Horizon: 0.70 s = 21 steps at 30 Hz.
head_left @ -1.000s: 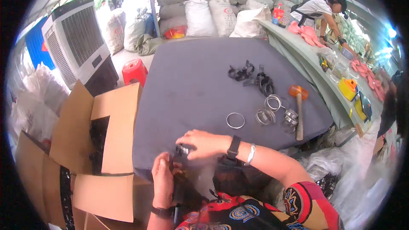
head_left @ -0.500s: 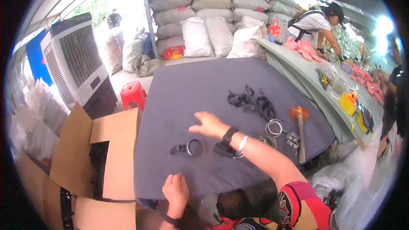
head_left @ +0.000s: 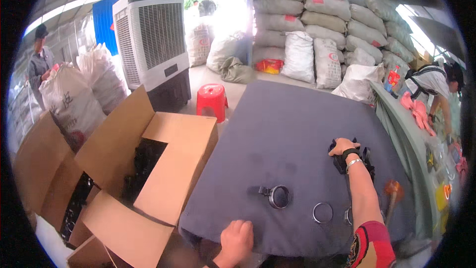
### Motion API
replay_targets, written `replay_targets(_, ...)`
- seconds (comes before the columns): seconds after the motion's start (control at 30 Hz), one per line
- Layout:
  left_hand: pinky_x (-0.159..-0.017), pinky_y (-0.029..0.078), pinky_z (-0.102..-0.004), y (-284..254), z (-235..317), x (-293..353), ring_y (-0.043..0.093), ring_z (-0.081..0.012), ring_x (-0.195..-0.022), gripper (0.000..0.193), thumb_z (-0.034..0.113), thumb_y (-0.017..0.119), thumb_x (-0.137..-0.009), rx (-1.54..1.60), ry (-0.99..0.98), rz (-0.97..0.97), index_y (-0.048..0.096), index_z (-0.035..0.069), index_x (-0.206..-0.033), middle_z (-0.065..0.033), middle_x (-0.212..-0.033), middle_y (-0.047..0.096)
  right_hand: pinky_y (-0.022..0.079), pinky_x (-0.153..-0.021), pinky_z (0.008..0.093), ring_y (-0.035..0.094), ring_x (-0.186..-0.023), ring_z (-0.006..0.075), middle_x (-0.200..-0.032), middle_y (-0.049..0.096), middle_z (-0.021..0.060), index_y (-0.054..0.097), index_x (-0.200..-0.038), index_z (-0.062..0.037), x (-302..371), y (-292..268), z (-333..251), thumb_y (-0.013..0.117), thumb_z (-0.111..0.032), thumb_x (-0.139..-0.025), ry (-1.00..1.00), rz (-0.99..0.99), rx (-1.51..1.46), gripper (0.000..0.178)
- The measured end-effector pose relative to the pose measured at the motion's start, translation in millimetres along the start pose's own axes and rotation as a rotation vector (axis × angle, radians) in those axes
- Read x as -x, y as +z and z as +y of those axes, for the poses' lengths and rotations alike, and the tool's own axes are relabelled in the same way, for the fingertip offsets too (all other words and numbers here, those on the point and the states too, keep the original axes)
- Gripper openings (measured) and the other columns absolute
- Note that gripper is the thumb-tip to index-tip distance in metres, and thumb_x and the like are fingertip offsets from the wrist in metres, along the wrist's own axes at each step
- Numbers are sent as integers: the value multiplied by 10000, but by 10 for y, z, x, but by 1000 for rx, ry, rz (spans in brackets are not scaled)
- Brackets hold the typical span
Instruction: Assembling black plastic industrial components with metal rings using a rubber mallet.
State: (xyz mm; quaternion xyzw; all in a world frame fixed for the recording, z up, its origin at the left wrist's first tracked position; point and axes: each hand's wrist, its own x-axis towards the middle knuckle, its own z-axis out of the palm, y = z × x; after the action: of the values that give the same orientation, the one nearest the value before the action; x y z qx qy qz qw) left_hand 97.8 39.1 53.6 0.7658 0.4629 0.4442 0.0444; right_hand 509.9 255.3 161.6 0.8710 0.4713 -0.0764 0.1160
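At the far right part of the dark grey padded table, my right hand reaches onto a cluster of black bracket-like pieces. Its fingers are closed around one of them, partly hiding it. My left hand is curled into a fist at the near edge, its inner side hidden. Between the hands lies a silver ring with a black clamp. A plain silver ring lies nearer to me, and another ring is half covered by my right forearm. Beside that forearm is an orange-headed mallet.
Open cardboard boxes with black parts inside stand left of the table. Beyond them are a red stool and a tall air cooler. Stacked sacks fill the back. Co-workers stand at far left and right.
My right hand has moved from above the table's middle to the black pieces farther off and closed there. My left fist stays at the near edge. The view has swung left, showing another co-worker.
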Motion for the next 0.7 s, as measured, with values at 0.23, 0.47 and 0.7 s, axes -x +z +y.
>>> replay_targets(0.23,-543,447,-429,90,-39,-74,555,-314,-669,89,57,619,-737,-80,2,-32,559,67,-803,-102,-734,523,193,-986,724,544,-1165,326,-1186,623,127,548,-1276,-161,370,294,240,802,-370,-554,-476,60,46,793)
replay_targets(0.47,-569,452,-436,136,-15,-84,562,-312,-702,63,76,615,-768,-127,35,-23,557,62,-788,-98,-741,531,82,-1028,737,486,-1219,321,-1202,595,141,587,-1252,-146,941,631,443,742,-339,-675,-700,183,-169,627)
replay_targets(0.7,-566,468,-429,100,3,-30,573,-298,-705,58,79,621,-761,-140,22,-7,566,69,-774,-90,-746,539,388,-908,564,622,-909,331,-858,655,147,670,-880,-29,1054,707,472,662,-242,-752,-637,405,-391,248)
